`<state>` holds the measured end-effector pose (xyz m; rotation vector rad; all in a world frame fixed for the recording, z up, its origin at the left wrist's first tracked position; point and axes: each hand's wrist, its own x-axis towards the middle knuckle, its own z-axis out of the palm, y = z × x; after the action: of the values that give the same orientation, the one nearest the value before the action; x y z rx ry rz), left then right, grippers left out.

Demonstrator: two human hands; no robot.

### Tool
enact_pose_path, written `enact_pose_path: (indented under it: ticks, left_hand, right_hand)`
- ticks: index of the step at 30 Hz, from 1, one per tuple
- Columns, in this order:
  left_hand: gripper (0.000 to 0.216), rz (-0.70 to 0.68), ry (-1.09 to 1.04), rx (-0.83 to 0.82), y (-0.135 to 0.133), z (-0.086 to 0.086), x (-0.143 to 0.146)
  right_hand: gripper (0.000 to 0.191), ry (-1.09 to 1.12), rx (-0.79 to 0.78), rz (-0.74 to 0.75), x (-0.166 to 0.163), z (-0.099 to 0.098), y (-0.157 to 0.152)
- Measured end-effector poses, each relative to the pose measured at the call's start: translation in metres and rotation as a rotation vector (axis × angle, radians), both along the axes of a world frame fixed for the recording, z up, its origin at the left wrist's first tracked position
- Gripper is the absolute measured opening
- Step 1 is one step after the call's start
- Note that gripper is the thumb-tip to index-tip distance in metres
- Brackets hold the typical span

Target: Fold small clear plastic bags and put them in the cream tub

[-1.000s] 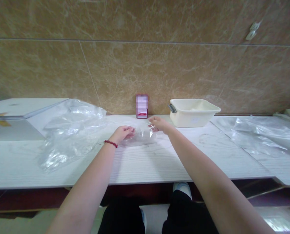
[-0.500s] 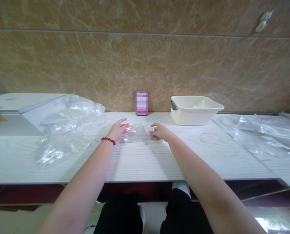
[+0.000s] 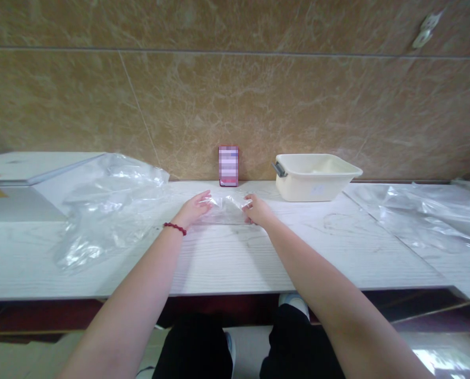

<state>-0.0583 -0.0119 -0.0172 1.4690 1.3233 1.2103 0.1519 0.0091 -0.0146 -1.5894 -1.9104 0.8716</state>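
A small clear plastic bag [image 3: 227, 210] is held between my two hands just over the white table. My left hand [image 3: 194, 209], with a dark red bead bracelet at the wrist, grips its left end with the fingertips. The bag's right end is pinched in the fingers of my right hand [image 3: 258, 210]. Whether the bag contains anything cannot be made out through the shiny film.
Against the wall leans a phone [image 3: 228, 166], screen blurred. A cream plastic tub [image 3: 317, 181] with a grey handle stands right of it. Large clear plastic sheeting [image 3: 112, 216] lies left, beside a white box [image 3: 17, 202]. More clear sheeting [image 3: 428, 216] covers the table's right side [image 3: 361, 252].
Both hands have shifted slightly away from me, toward the wall, with the bag between them. The film has buckled upward in the middle, and the right hand has come a little left.
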Motion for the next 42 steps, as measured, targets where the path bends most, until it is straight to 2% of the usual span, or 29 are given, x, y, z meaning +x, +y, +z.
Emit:
enact_pose_path:
  ticks: [5, 10, 16, 24, 27, 30, 33, 36, 39, 42]
  left_hand:
    - [0.057, 0.153, 0.220, 0.022, 0.004, -0.003, -0.006]
    - [0.046, 0.244, 0.321, -0.081, 0.005, -0.003, -0.011]
    - [0.045, 0.220, 0.383, -0.060, -0.003, 0.007, -0.006]
    - [0.040, 0.068, 0.359, -0.067, -0.006, 0.010, -0.002]
    - [0.037, 0.028, 0.329, -0.071, -0.005, 0.008, -0.003]
    - [0.033, 0.162, 0.349, -0.084, -0.002, 0.005, -0.010]
    - [0.034, 0.323, 0.426, -0.164, 0.000, 0.004, -0.016]
    - [0.041, 0.249, 0.398, -0.206, -0.001, 0.005, -0.014]
    - [0.043, 0.140, 0.395, -0.132, -0.003, 0.007, -0.008]
    - [0.043, 0.141, 0.396, -0.110, -0.002, 0.007, -0.007]
  right_hand:
    - [0.034, -0.064, 0.059, -0.033, 0.002, -0.004, 0.004]
    - [0.040, -0.127, 0.103, -0.060, 0.004, -0.005, 0.006]
    - [0.041, -0.137, 0.156, -0.029, 0.005, -0.006, 0.006]
    - [0.064, -0.155, 0.183, 0.077, 0.006, -0.001, -0.001]
    - [0.060, -0.169, 0.198, 0.087, 0.005, 0.000, 0.000]
    - [0.045, -0.191, 0.208, 0.104, 0.004, 0.000, 0.001]
    - [0.043, -0.189, 0.209, 0.094, 0.004, -0.001, 0.003]
    - [0.044, -0.149, 0.209, 0.089, 0.004, -0.002, 0.004]
    - [0.045, -0.124, 0.207, 0.084, 0.005, -0.003, 0.005]
    - [0.046, -0.122, 0.218, 0.067, 0.006, -0.005, 0.006]
